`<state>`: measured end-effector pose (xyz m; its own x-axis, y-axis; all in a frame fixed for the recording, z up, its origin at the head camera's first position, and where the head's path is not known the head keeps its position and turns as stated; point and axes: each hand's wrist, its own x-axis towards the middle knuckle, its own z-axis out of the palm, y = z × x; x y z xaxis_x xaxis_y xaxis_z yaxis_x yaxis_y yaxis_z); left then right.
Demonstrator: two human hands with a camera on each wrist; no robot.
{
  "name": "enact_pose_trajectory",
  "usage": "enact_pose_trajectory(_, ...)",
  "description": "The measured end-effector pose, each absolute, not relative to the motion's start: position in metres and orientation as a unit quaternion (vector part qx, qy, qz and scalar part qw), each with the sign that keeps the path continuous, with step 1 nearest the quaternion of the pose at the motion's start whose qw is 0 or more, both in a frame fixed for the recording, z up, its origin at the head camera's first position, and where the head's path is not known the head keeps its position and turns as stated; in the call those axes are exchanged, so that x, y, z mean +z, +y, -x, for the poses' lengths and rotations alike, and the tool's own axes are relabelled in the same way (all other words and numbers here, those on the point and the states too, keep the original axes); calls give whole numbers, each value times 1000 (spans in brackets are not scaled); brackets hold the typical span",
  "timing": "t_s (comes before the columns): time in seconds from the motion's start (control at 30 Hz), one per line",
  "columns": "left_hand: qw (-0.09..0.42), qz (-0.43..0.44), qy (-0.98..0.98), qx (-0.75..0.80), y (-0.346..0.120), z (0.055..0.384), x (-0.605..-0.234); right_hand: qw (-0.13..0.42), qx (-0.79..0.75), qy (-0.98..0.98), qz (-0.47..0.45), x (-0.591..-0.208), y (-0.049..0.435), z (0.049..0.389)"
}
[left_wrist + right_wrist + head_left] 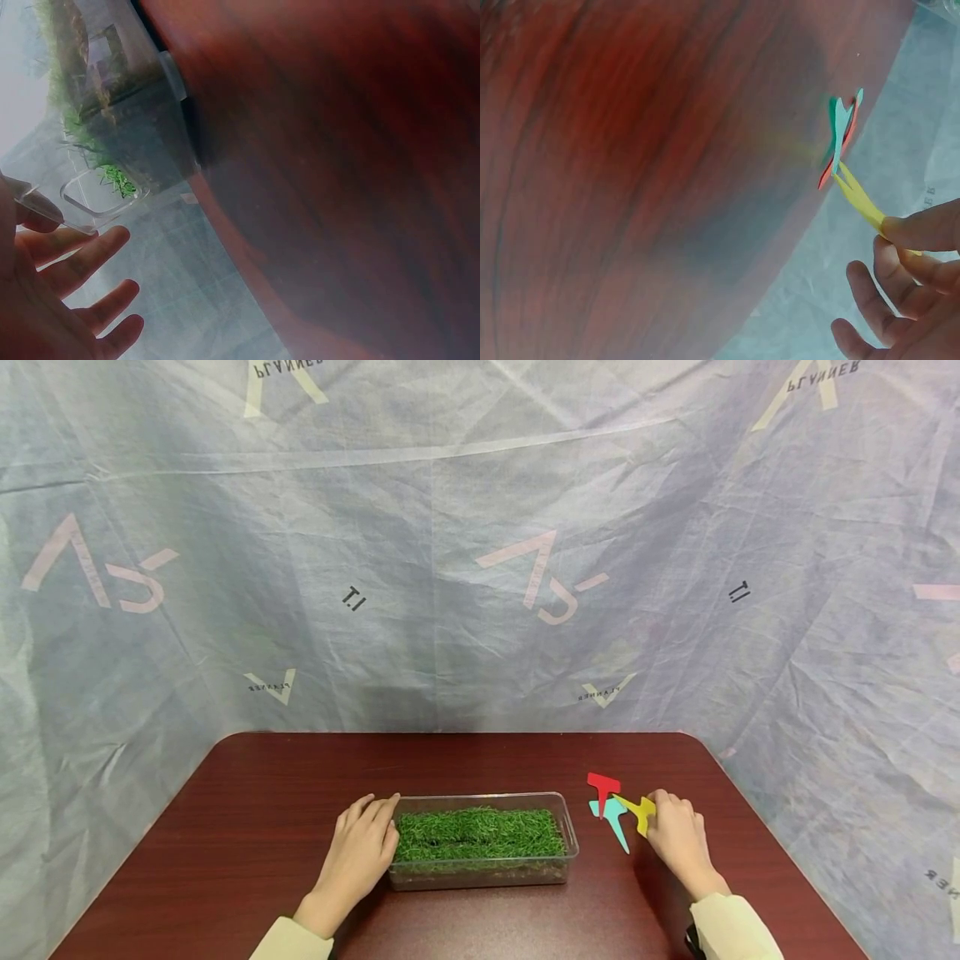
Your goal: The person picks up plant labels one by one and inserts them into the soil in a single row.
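Observation:
A clear plastic box (pixel 480 874) with green grass (pixel 480 831) in it stands on the table. At its left end my left hand (pixel 360 847) pinches the rim between thumb and fingers; the other fingers spread outside the wall in the left wrist view. To the right of the box, my right hand (pixel 678 835) holds a yellow T-shaped plant label (pixel 859 201) between thumb and forefinger. The label's pointed end reaches toward a turquoise plant label (pixel 617 827) and a red one (pixel 603 783), which overlap on the table.
The dark red-brown wooden table (pixel 480 760) has rounded far corners. A grey printed cloth (pixel 435 610) hangs behind it and along both sides.

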<state>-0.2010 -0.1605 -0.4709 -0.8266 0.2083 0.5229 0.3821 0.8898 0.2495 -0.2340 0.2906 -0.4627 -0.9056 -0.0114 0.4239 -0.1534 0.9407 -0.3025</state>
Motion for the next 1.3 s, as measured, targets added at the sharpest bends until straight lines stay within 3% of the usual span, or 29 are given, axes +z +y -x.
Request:
enact_pose_trajectory(0.57, 240, 152, -943, -175, -161, 202, -472, 312, 176, -931, -66, -449, 281, 237)
enact_pose_trajectory(1.3, 239, 151, -943, -176, -161, 202, -472, 388, 184, -889, -156, -419, 240, 235)
